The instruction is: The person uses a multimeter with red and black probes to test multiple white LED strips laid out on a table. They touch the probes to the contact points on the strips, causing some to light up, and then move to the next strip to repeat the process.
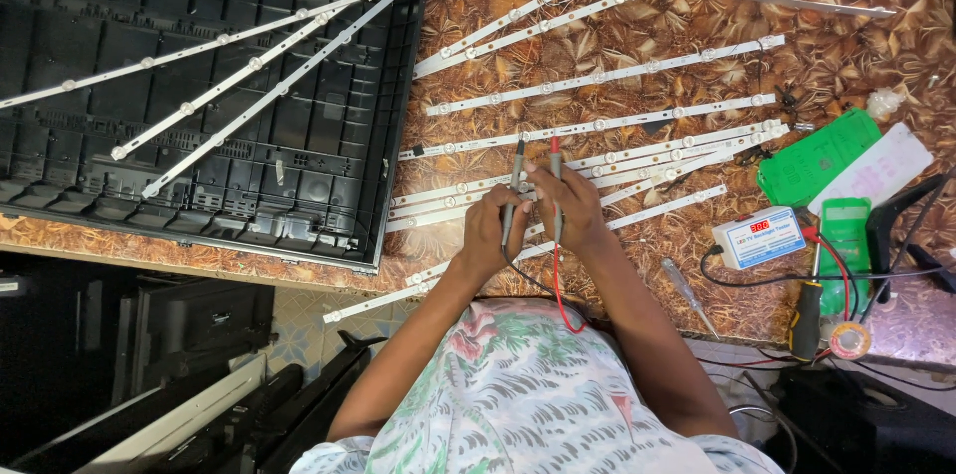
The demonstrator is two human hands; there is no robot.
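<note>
My left hand (491,231) grips a black test probe (517,167), its tip pointing at a white light strip (597,124). My right hand (570,203) grips a red test probe (555,157) beside it, its tip on the same strip. Red and black leads (556,297) run from the probes back toward my body. Several more white light strips (637,160) lie side by side on the brown patterned table (876,56) under and around both hands. A small white tester box (759,236) with a lit red display sits to the right.
A large black plastic panel shell (299,155) fills the left, with three light strips (249,66) lying across it. On the right lie a green circuit board (819,160), a white card (881,170), screwdrivers (687,295), a tape roll (849,340) and cables. Dark panels stand below the table edge.
</note>
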